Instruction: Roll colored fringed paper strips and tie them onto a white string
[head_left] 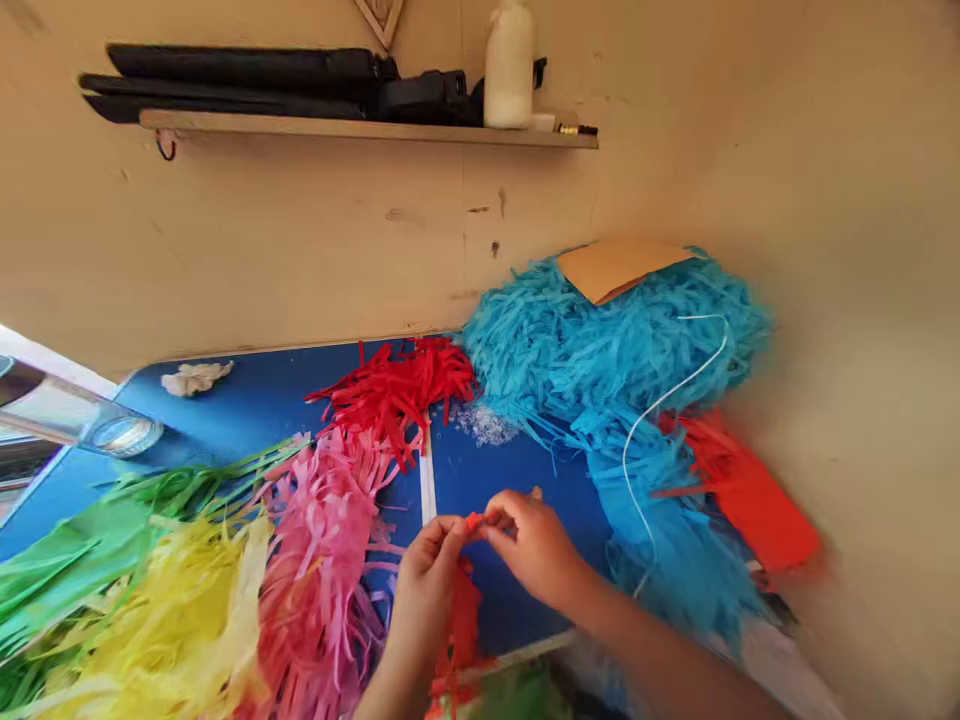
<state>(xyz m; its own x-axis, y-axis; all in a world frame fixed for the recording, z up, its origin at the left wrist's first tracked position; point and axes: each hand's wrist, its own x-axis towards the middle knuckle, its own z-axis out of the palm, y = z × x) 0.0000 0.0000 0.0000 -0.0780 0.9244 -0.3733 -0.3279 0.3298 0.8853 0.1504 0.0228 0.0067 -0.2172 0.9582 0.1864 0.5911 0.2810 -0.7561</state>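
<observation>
Near the front edge of the blue table (525,590), a strip of orange-red tissue paper fringe (463,620) hangs down from between my fingers. My left hand (429,575) pinches its upper end from the left. From the right, my right hand (532,540) pinches the same small orange-red end, with the thumb and index finger closed. The two hands nearly touch. The fringe's lower part drops past the table's front edge, partly hidden by my left hand and wrist.
Pink fringe (326,540), yellow fringe (172,610), green fringe (82,540) and red fringe (405,390) lie left. Blue fringe (570,350) is heaped right, under brown paper (622,265), with white cord (634,440) across it. A glass (124,432) stands far left; a shelf (375,130) hangs above.
</observation>
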